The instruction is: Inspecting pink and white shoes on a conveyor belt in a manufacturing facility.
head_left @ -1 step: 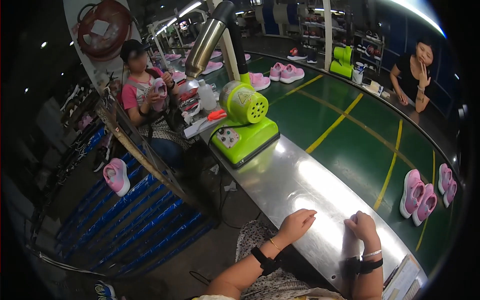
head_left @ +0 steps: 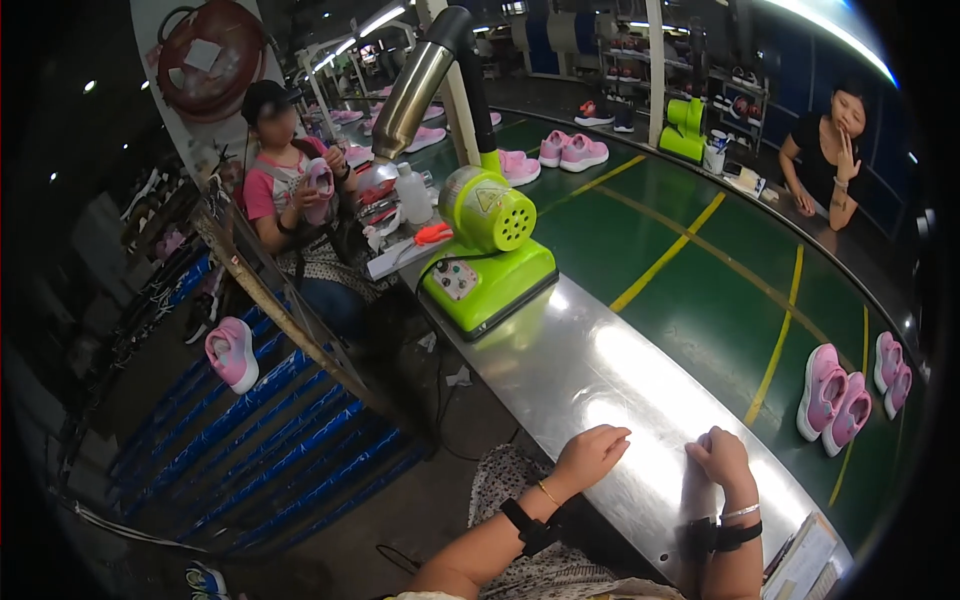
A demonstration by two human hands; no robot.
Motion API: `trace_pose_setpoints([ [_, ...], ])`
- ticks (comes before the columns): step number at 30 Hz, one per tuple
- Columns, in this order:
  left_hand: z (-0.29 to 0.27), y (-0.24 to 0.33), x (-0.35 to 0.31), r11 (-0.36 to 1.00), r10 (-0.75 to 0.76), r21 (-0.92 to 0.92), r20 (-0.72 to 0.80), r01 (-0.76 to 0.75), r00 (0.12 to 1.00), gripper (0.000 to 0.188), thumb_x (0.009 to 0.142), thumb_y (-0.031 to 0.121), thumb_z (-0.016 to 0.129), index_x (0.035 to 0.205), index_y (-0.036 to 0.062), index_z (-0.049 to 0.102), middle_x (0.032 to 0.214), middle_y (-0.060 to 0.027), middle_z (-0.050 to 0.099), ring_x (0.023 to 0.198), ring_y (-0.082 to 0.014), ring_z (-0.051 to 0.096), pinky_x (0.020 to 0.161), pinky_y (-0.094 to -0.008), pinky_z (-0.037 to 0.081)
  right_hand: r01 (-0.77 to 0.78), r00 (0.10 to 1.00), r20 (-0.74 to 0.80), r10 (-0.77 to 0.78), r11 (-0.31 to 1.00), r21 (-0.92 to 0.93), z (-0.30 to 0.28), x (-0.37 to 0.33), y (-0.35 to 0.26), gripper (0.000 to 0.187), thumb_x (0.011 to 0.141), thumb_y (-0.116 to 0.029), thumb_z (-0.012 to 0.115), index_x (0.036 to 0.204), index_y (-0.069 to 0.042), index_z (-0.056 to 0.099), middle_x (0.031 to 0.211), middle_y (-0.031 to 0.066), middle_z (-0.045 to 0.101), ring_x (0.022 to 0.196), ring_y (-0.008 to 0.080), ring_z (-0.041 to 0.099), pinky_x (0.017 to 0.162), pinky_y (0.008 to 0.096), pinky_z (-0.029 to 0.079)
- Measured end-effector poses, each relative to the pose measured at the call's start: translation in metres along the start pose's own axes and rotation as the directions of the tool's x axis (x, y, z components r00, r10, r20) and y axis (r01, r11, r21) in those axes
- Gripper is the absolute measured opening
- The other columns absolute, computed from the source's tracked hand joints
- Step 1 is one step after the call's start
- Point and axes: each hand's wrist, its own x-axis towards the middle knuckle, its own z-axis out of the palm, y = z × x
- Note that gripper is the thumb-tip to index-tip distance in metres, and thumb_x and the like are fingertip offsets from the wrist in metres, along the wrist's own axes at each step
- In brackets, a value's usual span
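My left hand point(head_left: 592, 458) rests at the near edge of a shiny metal worktop point(head_left: 600, 370), its fingers curled loosely together. To its right, my right hand point(head_left: 720, 458) lies closed on the same metal, thumb to the left. No object shows in either hand; the inside of the right one is hidden. A bracelet and a black strap circle each forearm. Beyond my right hand, a pair of pink shoes point(head_left: 824, 395) with white soles stands on the green conveyor belt point(head_left: 690, 290).
A lime-green blower machine point(head_left: 490, 245) stands at the worktop's far end, beside a white bottle point(head_left: 413, 193). Papers point(head_left: 803, 562) lie at the near right. Left, a pink shoe point(head_left: 231, 355) sits on a blue-wrapped rack. One co-worker point(head_left: 290, 180) holds a shoe; another person point(head_left: 825, 150) leans beyond the belt.
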Motion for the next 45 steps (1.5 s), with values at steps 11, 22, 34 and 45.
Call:
trace_pose_setpoints([
  [11, -0.002, -0.001, -0.006, 0.997, 0.074, 0.038, -0.038, -0.073, 0.997, 0.013, 0.084, 0.013, 0.059, 0.09, 0.0028, 0.064, 0.083, -0.0112, 0.064, 0.071, -0.0264, 0.062, 0.063, -0.0314, 0.05, -0.005, 1.0, -0.023, 0.005, 1.0, 0.025, 0.004, -0.003, 0.002, 0.036, 0.072, -0.035, 0.07, 0.072, -0.001, 0.057, 0.072, 0.0161, 0.061, 0.071, 0.0331, 0.059, 0.065, 0.0405, 0.046],
  [22, -0.001, 0.0, -0.005, 0.991, 0.108, 0.081, -0.066, -0.102, 0.992, 0.013, 0.084, 0.014, 0.06, 0.09, 0.0035, 0.066, 0.085, -0.01, 0.066, 0.072, -0.0241, 0.064, 0.062, -0.0299, 0.051, 0.034, 0.999, -0.018, -0.033, 0.998, 0.047, 0.004, 0.001, 0.01, 0.036, 0.071, -0.036, 0.071, 0.066, -0.004, 0.054, 0.068, 0.0135, 0.06, 0.069, 0.0324, 0.058, 0.062, 0.04, 0.045],
  [34, -0.002, 0.002, -0.004, 0.99, 0.114, 0.085, -0.059, -0.109, 0.992, 0.013, 0.083, 0.013, 0.061, 0.09, 0.0036, 0.066, 0.084, -0.0101, 0.066, 0.069, -0.0228, 0.064, 0.061, -0.0289, 0.052, 0.039, 0.999, -0.022, -0.037, 0.996, 0.077, 0.0, 0.001, 0.009, 0.034, 0.073, -0.035, 0.07, 0.068, -0.004, 0.057, 0.068, 0.0135, 0.06, 0.068, 0.0322, 0.058, 0.063, 0.0387, 0.045],
  [45, -0.001, 0.002, -0.004, 0.989, 0.122, 0.092, -0.044, -0.117, 0.992, 0.012, 0.082, 0.012, 0.061, 0.09, 0.0034, 0.065, 0.084, -0.0104, 0.066, 0.069, -0.0238, 0.064, 0.061, -0.0293, 0.051, -0.001, 1.0, -0.001, 0.001, 0.998, 0.055, -0.002, 0.0, 0.007, 0.033, 0.074, -0.036, 0.067, 0.068, -0.005, 0.058, 0.069, 0.0126, 0.061, 0.069, 0.0314, 0.059, 0.063, 0.0388, 0.046],
])
